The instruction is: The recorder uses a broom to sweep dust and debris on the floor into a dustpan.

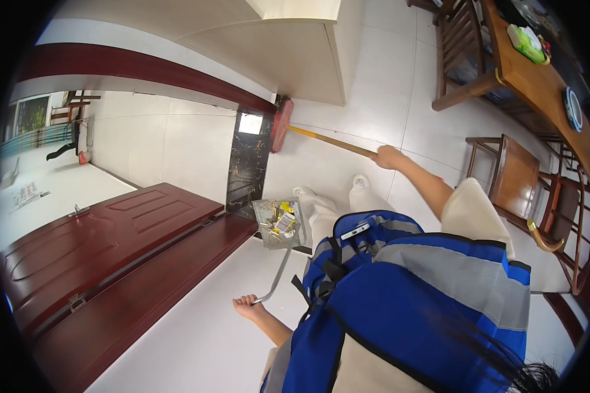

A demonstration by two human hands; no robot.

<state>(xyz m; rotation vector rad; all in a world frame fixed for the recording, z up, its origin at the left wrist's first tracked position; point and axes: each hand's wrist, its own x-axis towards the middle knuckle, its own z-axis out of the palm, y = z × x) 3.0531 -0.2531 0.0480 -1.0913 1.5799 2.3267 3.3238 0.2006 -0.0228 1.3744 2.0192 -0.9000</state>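
My right hand [391, 157] grips the wooden handle [337, 141] of a broom. The broom's red head [281, 126] rests on the floor along the edge of a black marbled threshold [248, 162], close to the door frame. Lower left, my left hand [248, 307] is closed around the end of a bent metal handle [280, 275]. That handle leads to a grey dustpan [275, 243] by my left foot and the near end of the threshold. Inside the dustpan lie yellow wrappers, small packets and what look like cigarette butts [281, 221].
A dark red panelled door [123, 236] stands open at left, its frame [177, 81] spanning the doorway. Above the broom head is a pale cabinet [285, 59]. To the right are a wooden table [536, 88] and wooden chairs [514, 169]. Pale tiles [378, 83] cover the floor.
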